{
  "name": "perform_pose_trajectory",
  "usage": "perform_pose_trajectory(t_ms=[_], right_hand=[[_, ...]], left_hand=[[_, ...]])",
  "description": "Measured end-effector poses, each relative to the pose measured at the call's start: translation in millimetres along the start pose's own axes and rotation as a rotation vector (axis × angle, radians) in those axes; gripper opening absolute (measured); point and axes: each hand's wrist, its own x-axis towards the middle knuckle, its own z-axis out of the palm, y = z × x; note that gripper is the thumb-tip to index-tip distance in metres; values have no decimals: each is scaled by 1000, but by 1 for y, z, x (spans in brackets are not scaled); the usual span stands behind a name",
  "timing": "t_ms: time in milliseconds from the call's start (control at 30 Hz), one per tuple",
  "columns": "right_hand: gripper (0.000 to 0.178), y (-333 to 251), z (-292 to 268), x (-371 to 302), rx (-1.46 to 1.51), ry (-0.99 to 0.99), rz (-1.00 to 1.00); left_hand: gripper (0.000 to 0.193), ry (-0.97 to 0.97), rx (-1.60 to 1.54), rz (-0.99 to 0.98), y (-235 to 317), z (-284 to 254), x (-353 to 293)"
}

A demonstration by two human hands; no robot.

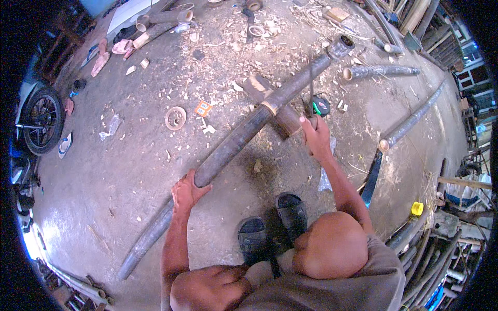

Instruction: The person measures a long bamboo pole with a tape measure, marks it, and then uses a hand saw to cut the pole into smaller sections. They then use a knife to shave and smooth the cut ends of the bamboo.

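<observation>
A long dark bamboo pole (233, 137) slants from the lower left to the upper right, resting across a short thick brown block (285, 122). A pale band rings the pole close to where it crosses the block. My left hand (189, 192) is wrapped round the pole's nearer part. Beyond the block's near end, my right hand (316, 136) is closed on a tool whose thin dark blade (312, 85) points away and shows almost edge-on. The grip is mostly hidden by my fingers. A black and green tape measure (321, 107) lies just beyond that hand.
Wood chips cover the floor around the far end. Bamboo lengths (381, 71) and another pole (415, 122) lie at right, near a saw (371, 181). A pale ring (176, 118) sits left of the pole. A motorcycle wheel (43, 122) stands far left; stacked poles (430, 264) crowd the lower right.
</observation>
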Motion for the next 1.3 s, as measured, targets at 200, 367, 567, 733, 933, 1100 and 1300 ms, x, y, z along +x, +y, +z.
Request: perform_pose_trajectory(t_ms=[200, 367, 567, 733, 933, 1100, 1300], right_hand=[[26, -38, 17, -86, 91, -35, -235], [29, 90, 37, -88, -122, -124, -311], [38, 24, 26, -106, -101, -197, 88], [40, 31, 34, -100, -259, -289, 139], [40, 9, 20, -102, -223, -318, -109], [29, 11, 30, -90, -231, -365, -41], [29, 23, 41, -87, 153, -501, 120]], left_hand=[[79, 43, -118, 38, -5, 2, -2], [78, 22, -112, 10, 23, -22, 7], [79, 35, -274, 66, 62, -8, 33], [95, 158, -382, 284, 86, 11, 52], [105, -56, -346, 150, 11, 28, -18], [98, -67, -202, -76, 3, 31, -115], [91, -107, -218, -150, -6, 53, -108]])
